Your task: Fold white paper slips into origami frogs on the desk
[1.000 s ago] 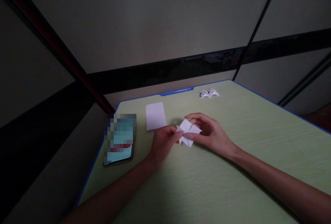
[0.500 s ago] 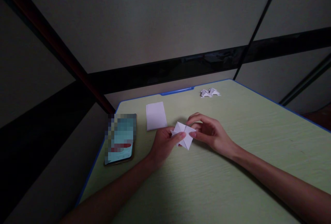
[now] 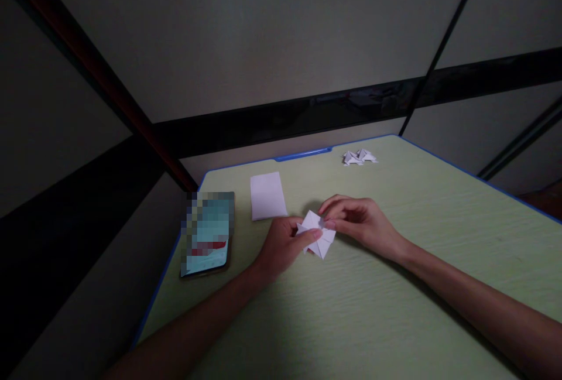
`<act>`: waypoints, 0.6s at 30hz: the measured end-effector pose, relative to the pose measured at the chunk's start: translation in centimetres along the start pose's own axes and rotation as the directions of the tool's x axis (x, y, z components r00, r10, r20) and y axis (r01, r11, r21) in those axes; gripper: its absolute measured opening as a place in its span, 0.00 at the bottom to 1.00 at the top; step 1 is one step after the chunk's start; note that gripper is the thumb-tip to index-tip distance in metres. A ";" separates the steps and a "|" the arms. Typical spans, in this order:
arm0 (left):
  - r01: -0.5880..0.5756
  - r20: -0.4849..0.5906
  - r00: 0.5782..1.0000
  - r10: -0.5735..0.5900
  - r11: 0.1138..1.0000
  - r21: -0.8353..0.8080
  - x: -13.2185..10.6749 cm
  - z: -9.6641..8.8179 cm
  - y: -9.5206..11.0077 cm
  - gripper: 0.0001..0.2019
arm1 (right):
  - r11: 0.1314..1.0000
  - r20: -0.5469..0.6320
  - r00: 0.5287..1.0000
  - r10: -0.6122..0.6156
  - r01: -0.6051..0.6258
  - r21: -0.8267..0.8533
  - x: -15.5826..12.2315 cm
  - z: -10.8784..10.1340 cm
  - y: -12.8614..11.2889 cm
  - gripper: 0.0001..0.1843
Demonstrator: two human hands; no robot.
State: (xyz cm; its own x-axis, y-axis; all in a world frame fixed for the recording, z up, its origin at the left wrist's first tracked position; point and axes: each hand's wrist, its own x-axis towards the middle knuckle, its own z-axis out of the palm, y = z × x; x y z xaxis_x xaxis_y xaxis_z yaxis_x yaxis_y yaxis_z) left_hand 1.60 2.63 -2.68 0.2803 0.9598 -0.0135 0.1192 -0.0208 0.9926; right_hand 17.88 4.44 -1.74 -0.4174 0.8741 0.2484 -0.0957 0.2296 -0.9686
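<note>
A small folded piece of white paper (image 3: 324, 246), with creases and pointed corners, is held between both hands over the table. My left hand (image 3: 283, 245) grips its left side, thumb flat on top and fingers beneath. At the upper right edge, my right hand (image 3: 362, 222) pinches the paper between thumb and index finger. The fingers under the paper are partly hidden. Behind my left hand lies a stack of white square paper (image 3: 267, 195).
A phone (image 3: 208, 239) with a lit, partly pixelated screen lies at the left edge of the pale green table (image 3: 430, 204). Two folded white paper figures (image 3: 360, 157) sit at the back. A blue strip (image 3: 302, 154) lines the far edge, near a panelled wall (image 3: 281, 46).
My right thumb and fingers have closed in on the paper's upper right edge. The view has shifted slightly, and my left hand keeps its hold.
</note>
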 end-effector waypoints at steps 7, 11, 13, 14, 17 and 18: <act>-0.008 -0.070 0.997 0.014 0.996 0.093 0.2 0.5 -0.3 0.09 | 0.988 -0.133 0.979 0.153 -0.152 0.014 -0.1 0.7 -0.2 0.06; -0.014 -0.091 0.996 0.024 0.994 0.109 0.1 0.6 -0.4 0.11 | 0.984 -0.199 0.966 0.168 -0.175 -0.018 -0.2 1.1 -0.4 0.05; -0.010 -0.099 0.995 0.023 0.992 0.122 0.0 0.6 -0.3 0.12 | 0.980 -0.221 0.957 0.189 -0.199 -0.022 -0.3 1.2 -0.4 0.05; -0.007 -0.101 0.995 0.021 0.991 0.133 0.0 0.6 -0.3 0.12 | 0.977 -0.230 0.952 0.200 -0.210 -0.021 -0.3 1.2 -0.3 0.05; -0.011 -0.098 0.995 0.026 0.989 0.150 0.0 0.5 -0.2 0.13 | 0.975 -0.250 0.944 0.215 -0.224 -0.008 -0.3 1.1 -0.2 0.05; -0.015 -0.099 0.995 0.031 0.988 0.151 0.0 0.5 -0.2 0.13 | 0.975 -0.258 0.942 0.215 -0.223 -0.002 -0.3 1.0 -0.1 0.05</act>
State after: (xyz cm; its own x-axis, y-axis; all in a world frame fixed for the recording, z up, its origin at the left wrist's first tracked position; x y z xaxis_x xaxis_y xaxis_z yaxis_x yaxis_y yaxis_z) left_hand 2.09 2.47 -2.92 0.1885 0.9816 0.0288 0.2577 -0.0777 0.9631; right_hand 17.08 3.69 -1.72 -0.1811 0.9830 0.0293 0.0013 0.0300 -0.9995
